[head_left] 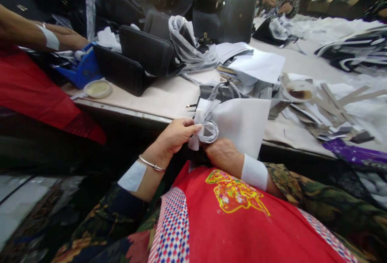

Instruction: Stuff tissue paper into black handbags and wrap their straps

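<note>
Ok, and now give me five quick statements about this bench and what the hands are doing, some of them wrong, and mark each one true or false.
1. The left hand pinches the coiled strap. True.
2. The bracelet is on the right wrist. False: the bracelet is on the left wrist.
3. The pale dish sits near the front edge of the table. True.
4. The brown-stained tub stands beside the blue bin. False: the tub is among the scrap strips, across the table from the bin.
5. The apron is plain blue. False: the apron is red, with a yellow-edged print.
</note>
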A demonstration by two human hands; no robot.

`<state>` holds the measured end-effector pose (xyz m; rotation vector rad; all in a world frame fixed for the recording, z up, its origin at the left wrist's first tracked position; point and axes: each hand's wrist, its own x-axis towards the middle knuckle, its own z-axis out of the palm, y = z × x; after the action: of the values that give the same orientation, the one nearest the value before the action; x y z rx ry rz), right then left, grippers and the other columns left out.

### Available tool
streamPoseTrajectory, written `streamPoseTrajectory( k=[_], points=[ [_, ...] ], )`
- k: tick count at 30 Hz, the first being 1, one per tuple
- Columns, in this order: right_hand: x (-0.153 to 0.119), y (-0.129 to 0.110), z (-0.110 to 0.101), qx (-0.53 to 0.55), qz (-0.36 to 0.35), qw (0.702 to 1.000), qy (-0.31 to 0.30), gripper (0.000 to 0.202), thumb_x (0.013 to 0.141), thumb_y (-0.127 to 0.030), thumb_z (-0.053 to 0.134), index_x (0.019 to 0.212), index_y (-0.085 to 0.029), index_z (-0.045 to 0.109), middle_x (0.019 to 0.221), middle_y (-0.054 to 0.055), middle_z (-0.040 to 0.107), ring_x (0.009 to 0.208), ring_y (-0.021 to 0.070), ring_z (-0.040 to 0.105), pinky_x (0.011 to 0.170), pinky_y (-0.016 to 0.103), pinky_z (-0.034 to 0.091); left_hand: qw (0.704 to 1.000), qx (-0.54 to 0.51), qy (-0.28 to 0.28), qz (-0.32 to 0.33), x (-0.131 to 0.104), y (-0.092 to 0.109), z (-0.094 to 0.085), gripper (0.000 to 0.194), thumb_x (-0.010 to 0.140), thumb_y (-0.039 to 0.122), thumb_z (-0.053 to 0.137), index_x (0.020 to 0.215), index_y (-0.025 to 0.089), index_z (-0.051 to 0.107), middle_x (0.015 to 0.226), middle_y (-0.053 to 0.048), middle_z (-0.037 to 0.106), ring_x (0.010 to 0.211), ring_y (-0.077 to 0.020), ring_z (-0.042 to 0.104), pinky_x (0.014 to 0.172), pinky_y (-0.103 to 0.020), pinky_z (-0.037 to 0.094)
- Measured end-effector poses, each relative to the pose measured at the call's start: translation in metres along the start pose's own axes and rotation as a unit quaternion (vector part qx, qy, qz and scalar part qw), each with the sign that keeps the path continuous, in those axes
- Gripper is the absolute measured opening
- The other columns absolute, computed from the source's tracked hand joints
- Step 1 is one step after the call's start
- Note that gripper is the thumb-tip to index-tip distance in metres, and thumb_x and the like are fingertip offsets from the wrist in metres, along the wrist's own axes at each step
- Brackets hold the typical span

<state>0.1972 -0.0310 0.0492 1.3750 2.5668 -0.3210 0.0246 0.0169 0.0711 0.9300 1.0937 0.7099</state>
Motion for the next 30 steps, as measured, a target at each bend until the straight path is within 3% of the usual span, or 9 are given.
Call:
streamPoseTrajectory(
  k=[3,8,10,14,19,24,27,30],
  points=[
    [0.003,-0.001,-0.001,0.020,0.002,1.000,0.000,0.037,0.100,-0.020,0.040,0.128,-0.014,0.064,0.106,0.019,0.075,0.089,0.0250,0.072,0.075,0.031,0.052,1.000,-0.012,-0.023,-0.003,-0.004,0.004,-0.008,0.027,0.067,0.023,0.070,0.092,0.012,0.076,0.090,-0.010,0.074,0.083,-0.0230,0.067,0.065,-0.029,0.056],
    [-0.002,0.004,0.007,0.043,-0.069,0.997,0.019,0.038,0.096,-0.019,0.047,0.130,-0.021,0.063,0.111,0.014,0.075,0.092,0.0246,0.072,0.073,0.029,0.052,0.992,0.046,-0.116,-0.008,-0.009,-0.012,-0.032,0.054,0.061,0.013,0.057,0.112,0.018,0.076,0.108,-0.010,0.074,0.102,-0.0291,0.067,0.074,-0.035,0.059],
    [-0.002,0.005,0.007,0.042,-0.078,0.996,0.010,0.037,0.095,-0.017,0.048,0.128,-0.021,0.064,0.109,0.013,0.075,0.090,0.0243,0.072,0.072,0.029,0.051,0.983,0.134,-0.115,0.048,-0.010,-0.024,-0.039,0.049,0.065,0.012,0.057,0.109,0.021,0.078,0.108,-0.008,0.074,0.106,-0.0281,0.065,0.084,-0.037,0.057],
    [-0.003,0.008,0.007,0.056,-0.061,0.997,0.014,0.030,0.097,-0.020,0.048,0.119,-0.020,0.069,0.101,0.013,0.076,0.085,0.0226,0.071,0.073,0.029,0.051,0.934,0.280,-0.114,0.192,-0.011,-0.043,-0.046,0.029,0.077,0.012,0.063,0.096,0.023,0.081,0.111,-0.007,0.070,0.111,-0.0239,0.062,0.105,-0.035,0.046],
    [-0.014,0.020,0.014,0.130,-0.125,0.981,0.075,0.029,0.095,-0.025,0.057,0.120,-0.018,0.069,0.106,0.014,0.074,0.096,0.0244,0.069,0.084,0.033,0.052,0.873,0.390,-0.114,0.270,-0.011,-0.053,-0.051,0.020,0.089,0.021,0.060,0.095,0.023,0.079,0.100,-0.009,0.063,0.096,-0.0208,0.061,0.090,-0.032,0.050],
    [-0.028,0.028,0.015,0.205,-0.150,0.961,0.111,0.022,0.096,-0.019,0.056,0.109,-0.015,0.073,0.101,0.013,0.071,0.095,0.0205,0.068,0.086,0.029,0.053,0.800,0.494,-0.096,0.328,-0.011,-0.064,-0.050,0.032,0.099,0.020,0.042,0.092,0.021,0.073,0.094,-0.010,0.062,0.086,-0.0197,0.058,0.078,-0.031,0.048],
    [-0.035,0.031,0.012,0.210,-0.108,0.964,0.126,0.022,0.098,-0.019,0.051,0.096,-0.013,0.072,0.093,0.011,0.069,0.089,0.0198,0.067,0.081,0.029,0.053,0.767,0.541,-0.110,0.325,-0.016,-0.061,-0.050,0.033,0.100,0.016,0.037,0.089,0.018,0.068,0.095,-0.011,0.062,0.087,-0.0207,0.057,0.079,-0.032,0.048],
    [-0.043,0.033,0.007,0.218,-0.085,0.963,0.131,0.026,0.100,-0.020,0.047,0.096,-0.013,0.072,0.088,0.010,0.067,0.082,0.0189,0.066,0.078,0.029,0.054,0.739,0.591,-0.158,0.282,-0.022,-0.045,-0.048,0.029,0.098,0.016,0.038,0.085,0.018,0.063,0.093,-0.010,0.061,0.083,-0.0210,0.057,0.074,-0.032,0.048]
  ],
)
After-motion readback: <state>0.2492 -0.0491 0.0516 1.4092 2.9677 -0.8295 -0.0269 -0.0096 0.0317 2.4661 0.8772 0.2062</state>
